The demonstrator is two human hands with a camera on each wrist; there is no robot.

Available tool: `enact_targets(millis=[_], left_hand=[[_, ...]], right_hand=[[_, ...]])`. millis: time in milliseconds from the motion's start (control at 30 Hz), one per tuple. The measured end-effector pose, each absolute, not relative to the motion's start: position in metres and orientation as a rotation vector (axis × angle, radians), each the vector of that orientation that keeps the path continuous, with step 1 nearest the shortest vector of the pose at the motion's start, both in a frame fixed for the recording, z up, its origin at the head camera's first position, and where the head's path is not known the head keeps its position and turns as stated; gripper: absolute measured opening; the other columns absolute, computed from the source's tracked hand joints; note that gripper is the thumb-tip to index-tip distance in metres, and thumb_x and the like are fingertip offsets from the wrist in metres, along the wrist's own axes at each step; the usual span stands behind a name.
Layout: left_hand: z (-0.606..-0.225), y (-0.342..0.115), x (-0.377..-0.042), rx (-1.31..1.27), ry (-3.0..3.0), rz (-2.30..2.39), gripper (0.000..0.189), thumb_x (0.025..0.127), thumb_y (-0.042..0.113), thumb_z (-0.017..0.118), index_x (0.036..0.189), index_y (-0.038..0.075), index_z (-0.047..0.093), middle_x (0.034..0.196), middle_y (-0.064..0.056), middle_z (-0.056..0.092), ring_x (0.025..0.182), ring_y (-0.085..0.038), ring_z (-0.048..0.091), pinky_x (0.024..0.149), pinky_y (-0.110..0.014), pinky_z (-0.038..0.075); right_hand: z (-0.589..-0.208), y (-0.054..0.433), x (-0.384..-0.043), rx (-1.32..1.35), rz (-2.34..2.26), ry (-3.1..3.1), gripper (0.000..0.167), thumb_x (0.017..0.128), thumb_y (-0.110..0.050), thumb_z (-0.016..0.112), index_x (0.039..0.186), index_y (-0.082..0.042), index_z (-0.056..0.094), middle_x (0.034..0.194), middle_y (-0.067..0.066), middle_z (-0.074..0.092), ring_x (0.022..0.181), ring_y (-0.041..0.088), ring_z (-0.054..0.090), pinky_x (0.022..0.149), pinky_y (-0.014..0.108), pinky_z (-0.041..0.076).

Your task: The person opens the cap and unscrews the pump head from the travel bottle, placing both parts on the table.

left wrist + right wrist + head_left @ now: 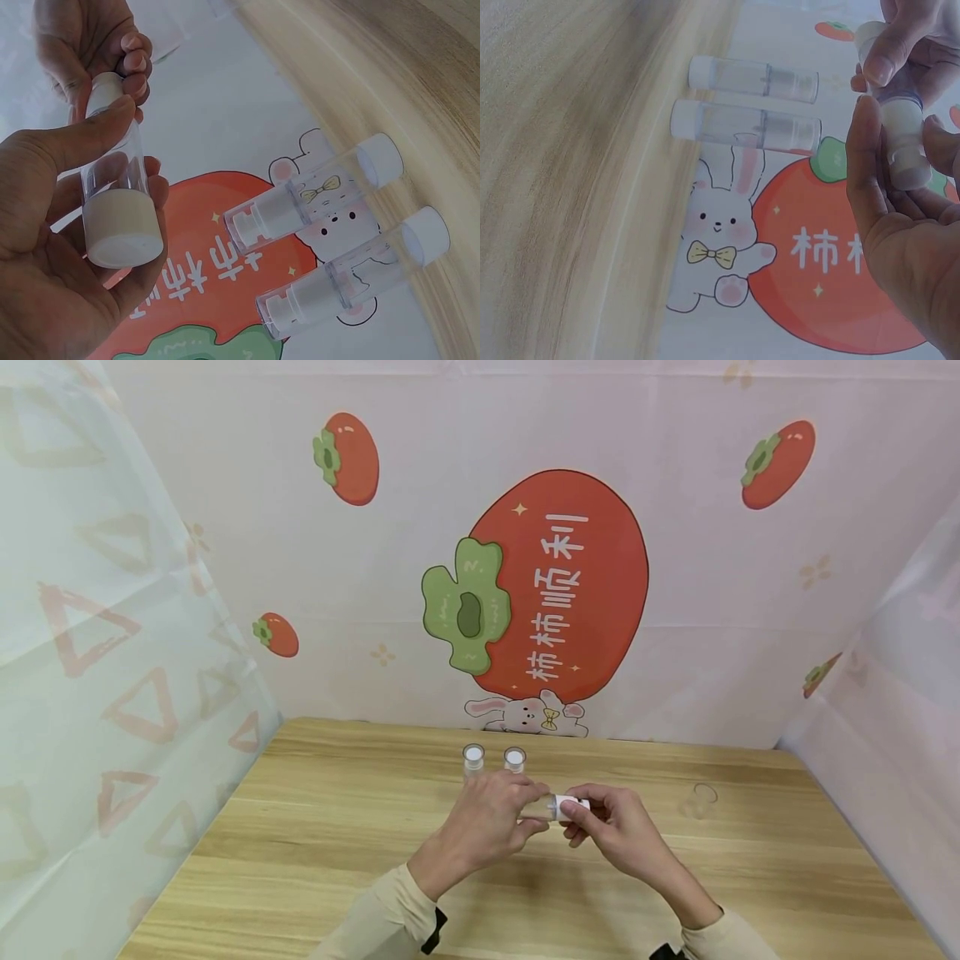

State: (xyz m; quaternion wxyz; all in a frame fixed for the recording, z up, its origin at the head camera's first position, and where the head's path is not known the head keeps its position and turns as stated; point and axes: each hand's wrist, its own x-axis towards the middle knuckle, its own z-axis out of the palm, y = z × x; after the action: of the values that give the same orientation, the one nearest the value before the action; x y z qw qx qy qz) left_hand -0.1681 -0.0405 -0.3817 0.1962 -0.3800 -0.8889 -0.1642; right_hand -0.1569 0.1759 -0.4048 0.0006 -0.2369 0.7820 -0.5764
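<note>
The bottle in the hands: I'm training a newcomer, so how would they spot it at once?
Find the big printed persimmon, then the wooden table below it. Between the left hand and right hand is a clear bottle with white ends. Two similar bottles stand upright beyond; only this one is held, tipped sideways.

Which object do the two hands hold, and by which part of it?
A clear pump bottle: the left hand holds its transparent body, the right hand its white pump end.

Held bottle (131,172): clear glossy plastic, smooth white base (124,232)
Standing bottles (319,199): clear plastic
Tabletop (300,843): smooth wood grain
Backdrop (427,427): creased, matt, probably cloth
</note>
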Motion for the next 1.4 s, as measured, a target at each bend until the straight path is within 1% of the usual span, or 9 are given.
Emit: enact_targets(millis=[333, 533, 567, 667, 867, 1000, 1133, 1267, 1400], left_hand=[[-0.3811, -0.0406, -0.1682, -1.076, -2.528, -0.454, 0.033, 0.083, 0.033, 0.085, 0.11, 0.016, 0.078, 0.1, 0.004, 0.077, 0.088, -0.013, 0.071, 0.072, -0.029, 0.056], [-0.3817, -0.0423, -0.1697, -1.1, -2.553, -0.542, 0.029, 0.083, 0.033, 0.085, 0.106, 0.016, 0.078, 0.089, 0.006, 0.076, 0.076, -0.009, 0.068, 0.066, -0.025, 0.052], [-0.3821, -0.0427, -0.1701, -1.103, -2.559, -0.56, 0.029, 0.083, 0.033, 0.086, 0.105, 0.017, 0.078, 0.088, 0.006, 0.076, 0.075, -0.008, 0.067, 0.066, -0.025, 0.051], [-0.3828, -0.0433, -0.1702, -1.102, -2.581, -0.583, 0.028, 0.083, 0.033, 0.085, 0.106, 0.017, 0.078, 0.089, 0.005, 0.076, 0.076, -0.008, 0.068, 0.069, -0.027, 0.053], [-0.3841, -0.0443, -0.1711, -1.101, -2.635, -0.625, 0.026, 0.084, 0.034, 0.084, 0.104, 0.018, 0.078, 0.089, 0.007, 0.075, 0.08, -0.006, 0.067, 0.075, -0.03, 0.054], [-0.3843, -0.0446, -0.1722, -1.11, -2.671, -0.683, 0.025, 0.085, 0.033, 0.084, 0.105, 0.018, 0.077, 0.09, 0.006, 0.075, 0.081, -0.004, 0.066, 0.075, -0.027, 0.053], [-0.3844, -0.0447, -0.174, -1.12, -2.704, -0.754, 0.024, 0.086, 0.031, 0.083, 0.105, 0.018, 0.077, 0.088, 0.008, 0.074, 0.078, 0.0, 0.063, 0.071, -0.021, 0.051], [-0.3839, -0.0449, -0.1764, -1.136, -2.726, -0.818, 0.022, 0.086, 0.03, 0.083, 0.103, 0.017, 0.077, 0.082, 0.014, 0.07, 0.072, 0.005, 0.058, 0.067, -0.018, 0.047], [-0.3833, -0.045, -0.178, -1.144, -2.75, -0.837, 0.022, 0.087, 0.031, 0.082, 0.103, 0.016, 0.077, 0.081, 0.016, 0.068, 0.069, 0.006, 0.055, 0.065, -0.017, 0.045]], right_hand=[[-0.4058, 0.1764, -0.1562, -0.795, -1.823, 2.419, 0.015, 0.101, -0.004, 0.062, 0.103, 0.008, 0.069, 0.083, 0.016, 0.068, 0.066, 0.017, 0.069, 0.059, 0.038, 0.06], [-0.4052, 0.1762, -0.1554, -0.82, -1.811, 2.466, 0.013, 0.097, -0.003, 0.066, 0.104, 0.007, 0.069, 0.082, 0.01, 0.07, 0.066, 0.018, 0.07, 0.06, 0.038, 0.06], [-0.4049, 0.1762, -0.1551, -0.822, -1.808, 2.471, 0.013, 0.097, -0.003, 0.066, 0.104, 0.007, 0.069, 0.081, 0.007, 0.07, 0.066, 0.019, 0.07, 0.06, 0.038, 0.06], [-0.4048, 0.1761, -0.1547, -0.823, -1.805, 2.468, 0.013, 0.097, -0.004, 0.067, 0.103, 0.007, 0.069, 0.081, 0.008, 0.069, 0.067, 0.021, 0.07, 0.06, 0.037, 0.06], [-0.4072, 0.1775, -0.1548, -0.767, -1.78, 2.49, 0.014, 0.095, -0.005, 0.071, 0.104, 0.005, 0.069, 0.089, 0.012, 0.069, 0.069, 0.019, 0.071, 0.063, 0.041, 0.061], [-0.4089, 0.1788, -0.1554, -0.77, -1.789, 2.508, 0.015, 0.092, -0.006, 0.074, 0.104, 0.003, 0.068, 0.094, 0.013, 0.068, 0.073, 0.017, 0.071, 0.067, 0.037, 0.061], [-0.4094, 0.1798, -0.1551, -0.782, -1.792, 2.545, 0.017, 0.09, -0.006, 0.077, 0.104, -0.003, 0.068, 0.095, 0.009, 0.067, 0.08, 0.014, 0.068, 0.073, 0.031, 0.06], [-0.4093, 0.1808, -0.1543, -0.825, -1.791, 2.573, 0.021, 0.088, -0.005, 0.079, 0.105, -0.007, 0.068, 0.096, 0.007, 0.067, 0.084, 0.015, 0.065, 0.076, 0.03, 0.059], [-0.4091, 0.1816, -0.1539, -0.884, -1.787, 2.587, 0.025, 0.086, -0.002, 0.08, 0.107, -0.008, 0.067, 0.098, 0.005, 0.067, 0.085, 0.016, 0.064, 0.077, 0.03, 0.059]])
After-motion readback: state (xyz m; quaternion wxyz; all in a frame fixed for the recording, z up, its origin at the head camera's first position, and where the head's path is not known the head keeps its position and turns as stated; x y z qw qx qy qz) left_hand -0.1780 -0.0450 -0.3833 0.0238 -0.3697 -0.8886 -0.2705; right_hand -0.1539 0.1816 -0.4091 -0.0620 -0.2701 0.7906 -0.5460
